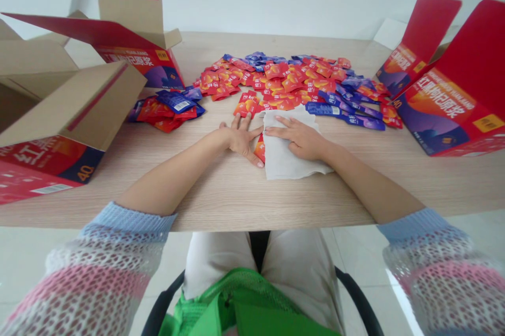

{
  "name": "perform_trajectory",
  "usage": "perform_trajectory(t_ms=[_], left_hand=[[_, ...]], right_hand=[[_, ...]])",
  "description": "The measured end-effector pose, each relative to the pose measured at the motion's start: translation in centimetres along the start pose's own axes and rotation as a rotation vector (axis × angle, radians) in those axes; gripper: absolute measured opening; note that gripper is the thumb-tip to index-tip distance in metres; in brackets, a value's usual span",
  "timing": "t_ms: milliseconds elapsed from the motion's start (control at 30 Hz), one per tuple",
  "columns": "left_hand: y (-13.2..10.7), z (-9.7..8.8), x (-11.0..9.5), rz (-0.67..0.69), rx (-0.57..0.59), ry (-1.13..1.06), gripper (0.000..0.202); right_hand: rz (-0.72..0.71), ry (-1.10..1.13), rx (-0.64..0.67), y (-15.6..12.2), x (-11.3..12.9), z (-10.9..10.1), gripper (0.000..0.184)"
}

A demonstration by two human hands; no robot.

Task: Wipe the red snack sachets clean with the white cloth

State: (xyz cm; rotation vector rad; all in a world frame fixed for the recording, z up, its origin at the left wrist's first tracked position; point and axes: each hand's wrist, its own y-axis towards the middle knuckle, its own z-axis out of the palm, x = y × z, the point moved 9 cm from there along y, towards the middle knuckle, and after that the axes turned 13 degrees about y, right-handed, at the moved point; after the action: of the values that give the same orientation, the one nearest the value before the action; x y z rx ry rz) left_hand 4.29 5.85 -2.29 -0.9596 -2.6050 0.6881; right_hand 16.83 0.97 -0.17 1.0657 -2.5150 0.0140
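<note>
My right hand point(302, 139) lies flat, fingers stretched, on a white cloth point(282, 160) spread on the wooden table point(221, 194). Beside it, my left hand point(241, 136) rests open on the table, fingers spread, its thumb against a red sachet point(260, 149) that is partly tucked under the cloth's left edge. Just beyond the fingertips lies another red sachet point(245, 104). Behind both hands spreads a big heap of red and purple sachets point(292, 81).
A smaller pile of sachets point(168, 107) lies at the left. Open red cardboard boxes stand on both sides: two at the left point(59, 115) point(142, 47), two at the right point(453, 110) point(414, 47). The table's near edge runs just before my forearms.
</note>
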Motion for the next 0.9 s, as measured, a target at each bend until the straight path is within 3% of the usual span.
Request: perform_trajectory(t_ms=[200,467,767,900], left_hand=[[-0.1,-0.1,-0.1,0.011,0.005,-0.009,0.140],[0.1,0.1,-0.2,-0.033,0.027,0.045,0.130],[0.0,0.2,-0.2,-0.028,0.055,0.081,0.128],[0.0,0.1,-0.1,-0.008,0.043,0.052,0.134]], right_hand=[[0.013,-0.040,-0.047,0.0,1.1,-0.5,0.081],[-0.142,0.142,0.092,-0.5,6.7,1.2,0.080],[-0.181,0.230,0.072,0.2,4.3,1.6,0.086],[-0.105,0.201,0.030,-0.2,2.2,1.2,0.088]])
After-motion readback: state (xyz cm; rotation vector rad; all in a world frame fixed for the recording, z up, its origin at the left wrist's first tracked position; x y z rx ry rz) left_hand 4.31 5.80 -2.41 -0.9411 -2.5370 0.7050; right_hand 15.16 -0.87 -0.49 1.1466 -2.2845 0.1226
